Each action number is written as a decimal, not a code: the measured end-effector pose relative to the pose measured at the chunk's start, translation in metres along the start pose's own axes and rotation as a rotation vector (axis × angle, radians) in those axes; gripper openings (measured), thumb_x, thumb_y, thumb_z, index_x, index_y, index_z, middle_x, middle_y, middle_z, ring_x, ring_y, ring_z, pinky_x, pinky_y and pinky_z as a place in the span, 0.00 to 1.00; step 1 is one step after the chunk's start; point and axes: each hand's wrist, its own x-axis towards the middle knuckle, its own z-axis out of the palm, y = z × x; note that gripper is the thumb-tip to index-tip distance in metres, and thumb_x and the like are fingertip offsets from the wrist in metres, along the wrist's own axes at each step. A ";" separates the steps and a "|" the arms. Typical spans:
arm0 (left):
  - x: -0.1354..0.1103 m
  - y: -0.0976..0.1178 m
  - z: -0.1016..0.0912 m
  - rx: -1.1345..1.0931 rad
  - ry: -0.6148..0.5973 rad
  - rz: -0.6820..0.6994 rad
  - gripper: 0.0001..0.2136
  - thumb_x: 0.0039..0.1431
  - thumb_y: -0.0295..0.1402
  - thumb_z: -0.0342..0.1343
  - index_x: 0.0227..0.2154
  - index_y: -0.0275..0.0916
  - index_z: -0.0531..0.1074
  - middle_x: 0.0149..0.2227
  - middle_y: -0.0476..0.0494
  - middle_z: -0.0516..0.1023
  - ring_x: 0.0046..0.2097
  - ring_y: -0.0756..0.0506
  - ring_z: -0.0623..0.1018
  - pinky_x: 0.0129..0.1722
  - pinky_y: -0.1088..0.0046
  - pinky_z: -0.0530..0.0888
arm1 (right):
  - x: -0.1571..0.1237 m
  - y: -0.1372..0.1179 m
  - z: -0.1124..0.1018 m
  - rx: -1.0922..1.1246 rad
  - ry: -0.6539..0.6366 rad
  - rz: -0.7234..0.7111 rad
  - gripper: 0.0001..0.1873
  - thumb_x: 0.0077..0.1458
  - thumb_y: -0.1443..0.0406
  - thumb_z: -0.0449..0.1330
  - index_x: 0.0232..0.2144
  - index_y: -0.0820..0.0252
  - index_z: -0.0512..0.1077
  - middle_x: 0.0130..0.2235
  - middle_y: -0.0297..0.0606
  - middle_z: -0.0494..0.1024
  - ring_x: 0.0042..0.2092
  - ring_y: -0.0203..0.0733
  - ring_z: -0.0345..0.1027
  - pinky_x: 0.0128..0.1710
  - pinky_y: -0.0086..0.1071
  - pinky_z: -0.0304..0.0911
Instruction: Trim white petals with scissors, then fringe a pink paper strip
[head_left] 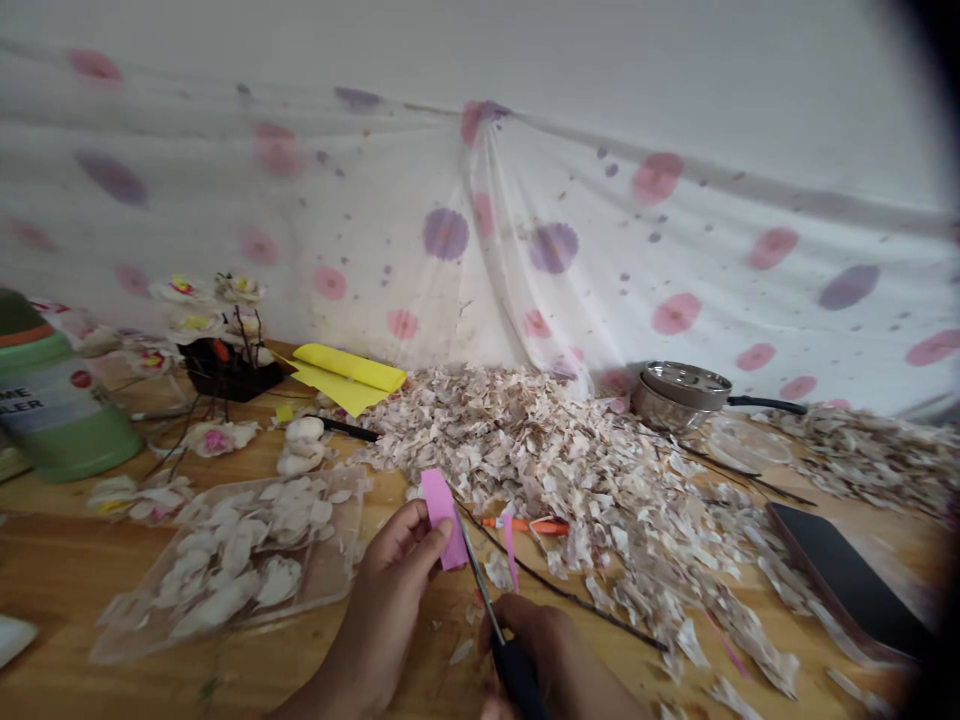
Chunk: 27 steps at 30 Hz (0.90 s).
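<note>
Beneath a dotted plastic sheet point(360, 220) hung along the far wall, a folded-looking pink paper strip point(442, 515) is held above the near middle of a wooden counter point(52, 570), its long axis running near to far. The left hand point(397, 575), angled in from near left, pinches it between thumb and fingers; the right hand point(544, 635), lower at near right, grips dark-handled scissors point(486, 600), blades slanting against the strip's right edge. Pale flakes point(525, 430) heap beyond.

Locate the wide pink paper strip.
The wide pink paper strip is left of centre in the head view's lower half, pinched in the left hand, beside black-handled metal scissors.
</note>
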 end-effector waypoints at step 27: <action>-0.011 -0.002 0.010 0.092 -0.045 -0.100 0.10 0.43 0.40 0.65 0.26 0.39 0.78 0.24 0.50 0.74 0.28 0.48 0.70 0.28 0.75 0.66 | -0.005 0.009 0.001 -0.133 0.085 -0.038 0.45 0.47 0.30 0.46 0.43 0.64 0.68 0.32 0.42 0.70 0.32 0.44 0.61 0.31 0.34 0.62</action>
